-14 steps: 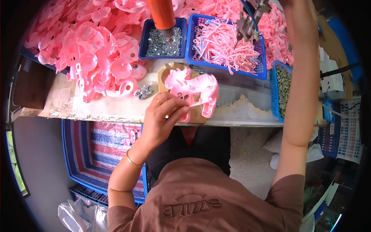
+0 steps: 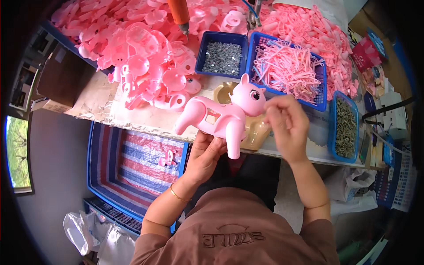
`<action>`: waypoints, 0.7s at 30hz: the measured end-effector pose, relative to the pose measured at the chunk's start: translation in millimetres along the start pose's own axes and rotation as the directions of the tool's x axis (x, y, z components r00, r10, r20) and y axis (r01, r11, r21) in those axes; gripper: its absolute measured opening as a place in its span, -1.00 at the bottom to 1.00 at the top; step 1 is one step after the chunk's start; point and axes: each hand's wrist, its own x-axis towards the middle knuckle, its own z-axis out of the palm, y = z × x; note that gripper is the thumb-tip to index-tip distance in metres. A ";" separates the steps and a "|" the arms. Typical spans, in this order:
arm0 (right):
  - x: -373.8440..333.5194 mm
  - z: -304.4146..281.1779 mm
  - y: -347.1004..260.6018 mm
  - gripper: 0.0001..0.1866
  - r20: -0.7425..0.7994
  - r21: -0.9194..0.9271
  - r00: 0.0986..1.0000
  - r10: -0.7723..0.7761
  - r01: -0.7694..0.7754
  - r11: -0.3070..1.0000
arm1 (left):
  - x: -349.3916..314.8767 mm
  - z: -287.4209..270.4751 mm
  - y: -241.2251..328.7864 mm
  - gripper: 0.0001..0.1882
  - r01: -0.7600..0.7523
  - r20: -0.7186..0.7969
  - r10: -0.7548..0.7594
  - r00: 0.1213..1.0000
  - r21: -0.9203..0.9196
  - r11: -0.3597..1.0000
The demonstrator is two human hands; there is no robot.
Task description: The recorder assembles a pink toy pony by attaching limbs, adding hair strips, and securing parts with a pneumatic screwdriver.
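My left hand (image 2: pixel 204 158) is closed around the underside of a pink toy pony (image 2: pixel 221 117), raised over the table's near edge. The pony has a large painted eye, one pointed ear and a rectangular opening in its side. Beside its face is my right hand (image 2: pixel 288 128), fingers bent and apart, with nothing seen in them. Whether its fingertips touch the head I cannot tell. Below and behind the pony lies a tan moulded holder (image 2: pixel 256 136), partly hidden by it.
An orange power screwdriver (image 2: pixel 178 12) hangs above pink shell parts (image 2: pixel 141 48). Beyond the holder stand a blue tray of screws (image 2: pixel 223 57) and a blue basket of pink link pieces (image 2: pixel 287 70). Another blue tray (image 2: pixel 344 128) sits right; a striped-lined bin (image 2: pixel 137 163) is below left.
My right hand has come back from the far right to the pony. The pony has been lifted off the holder and turned, so its outer side and eye show. The view has shifted.
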 end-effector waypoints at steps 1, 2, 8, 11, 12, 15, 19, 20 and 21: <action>-7.4 5.0 -0.4 -0.83 0.051 -0.032 0.999 0.005 -0.004 0.999 | -2.6 -1.8 -3.4 -0.48 -0.003 -0.010 0.003 1.000 0.002 1.000; -17.6 13.5 -4.6 -0.75 0.088 -0.019 0.996 -0.016 0.017 1.000 | -5.1 -3.3 -6.2 -0.48 -0.025 -0.029 0.024 0.999 -0.013 1.000; -48.7 64.6 -5.5 -0.60 0.076 -0.172 0.952 -0.296 0.305 0.937 | -13.5 -16.1 -12.4 -0.47 -0.092 -0.075 0.090 0.993 -0.027 0.995; -55.1 68.9 -7.1 -0.64 0.047 -0.250 0.936 -0.348 0.348 0.904 | -15.3 -18.2 -12.4 -0.47 -0.108 -0.053 0.107 0.993 -0.027 0.994; -56.1 70.2 -8.8 -0.65 0.052 -0.238 0.934 -0.352 0.354 0.904 | -16.5 -19.3 -11.7 -0.47 -0.108 -0.055 0.106 0.993 -0.028 0.994; -54.5 74.2 -12.1 -0.67 0.059 -0.215 0.917 -0.394 0.398 0.892 | -17.4 -18.9 -10.5 -0.47 -0.065 -0.093 0.063 0.994 -0.021 0.998; -49.3 84.4 -19.4 -0.68 0.117 -0.204 0.840 -0.530 0.542 0.815 | -20.7 -21.8 -10.0 -0.52 0.033 -0.071 -0.062 0.996 -0.357 0.934; -48.6 90.3 -20.4 -0.68 0.092 -0.175 0.833 -0.545 0.553 0.815 | -22.4 -18.8 -8.4 -0.53 0.015 -0.051 -0.036 0.998 -0.358 0.933; -45.7 94.3 -22.9 -0.68 0.083 -0.177 0.834 -0.545 0.551 0.816 | -23.0 -14.4 -6.5 -0.54 -0.002 -0.031 -0.010 0.999 -0.359 0.933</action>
